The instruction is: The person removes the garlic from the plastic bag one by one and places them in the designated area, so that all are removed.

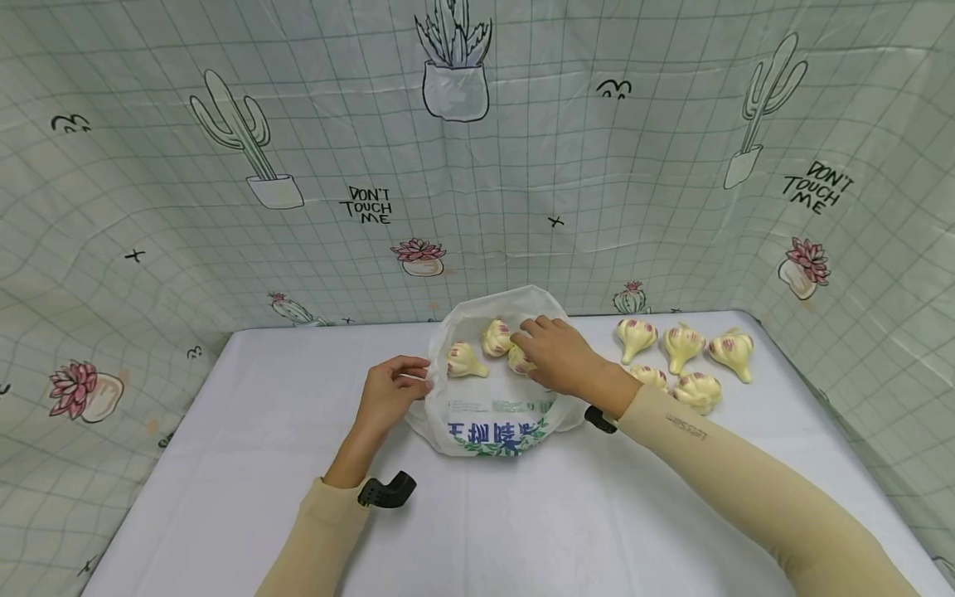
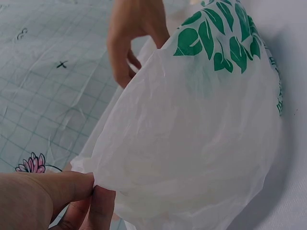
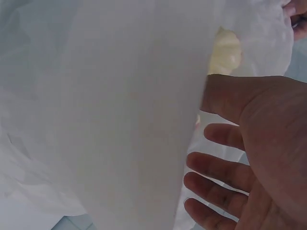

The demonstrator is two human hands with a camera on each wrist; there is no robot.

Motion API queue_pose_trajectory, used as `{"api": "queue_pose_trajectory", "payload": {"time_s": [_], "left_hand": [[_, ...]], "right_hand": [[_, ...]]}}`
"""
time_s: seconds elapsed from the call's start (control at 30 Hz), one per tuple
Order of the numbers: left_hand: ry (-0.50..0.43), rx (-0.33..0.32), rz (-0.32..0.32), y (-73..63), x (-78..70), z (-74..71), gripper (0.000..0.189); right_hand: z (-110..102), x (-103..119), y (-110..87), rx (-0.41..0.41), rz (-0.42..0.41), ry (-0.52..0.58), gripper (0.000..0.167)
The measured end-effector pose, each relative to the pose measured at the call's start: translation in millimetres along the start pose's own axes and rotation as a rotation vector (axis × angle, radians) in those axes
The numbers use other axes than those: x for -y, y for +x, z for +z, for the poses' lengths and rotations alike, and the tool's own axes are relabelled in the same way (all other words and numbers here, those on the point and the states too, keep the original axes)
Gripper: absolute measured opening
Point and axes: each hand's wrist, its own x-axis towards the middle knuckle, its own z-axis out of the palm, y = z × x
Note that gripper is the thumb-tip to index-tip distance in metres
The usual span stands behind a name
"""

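Note:
A white plastic bag (image 1: 485, 303) with blue lettering and green leaves lies with its mouth open at the middle of the table. Inside it are garlic bulbs, one at the left (image 1: 466, 361), one farther back (image 1: 496, 338), and one partly under the right hand (image 1: 519, 360). My left hand (image 1: 390, 394) pinches the bag's left rim between thumb and fingers, plain in the left wrist view. Over the bag's right side reaches my right hand (image 1: 555, 355), its fingers extended and apart in the right wrist view (image 3: 259, 143), holding nothing.
Several more garlic bulbs (image 1: 683, 347) lie to the right of the bag, partly behind the right forearm. A patterned cloth (image 1: 485, 191) hangs along the table's back edge and sides. Each wrist carries a black camera mount (image 1: 388, 490).

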Motion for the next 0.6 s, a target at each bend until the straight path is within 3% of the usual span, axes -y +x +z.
{"api": "queue_pose_trajectory", "payload": {"time_s": [0.6], "left_hand": [[0.004,-0.009,-0.013,0.9,0.6,-0.2,0.029]], "right_hand": [[11.7,-2.4,7.4,0.085,0.019,-0.038,0.048]]}}
